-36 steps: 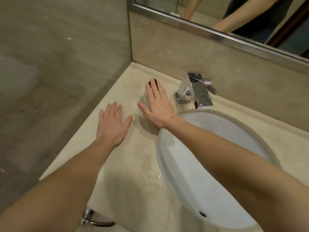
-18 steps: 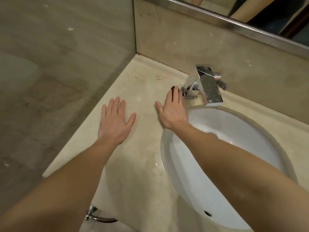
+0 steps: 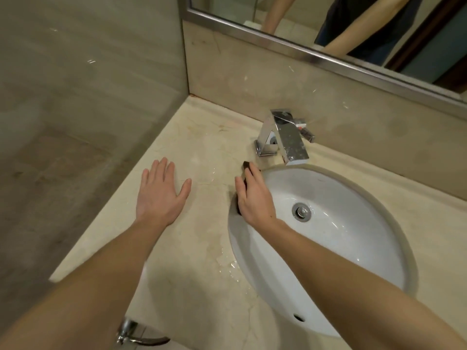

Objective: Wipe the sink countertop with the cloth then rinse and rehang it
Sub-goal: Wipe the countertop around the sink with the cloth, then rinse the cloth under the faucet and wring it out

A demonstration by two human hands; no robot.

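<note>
My right hand lies flat on a dark cloth at the left rim of the white sink basin. Only a dark corner of the cloth shows past my fingertips, and a dark edge shows under my palm. The hand sits just in front of the chrome faucet. My left hand rests flat with spread fingers on the beige marble countertop, left of the basin, holding nothing. Water drops lie on the counter by the basin's front left rim.
A tiled wall stands at the left and a backsplash under a metal-framed mirror at the back. The counter's front edge runs diagonally at the lower left. A chrome fitting shows below the counter.
My right hand slid the cloth from the back of the counter, left of the faucet, toward me onto the basin's left rim. My left hand stayed flat in place.
</note>
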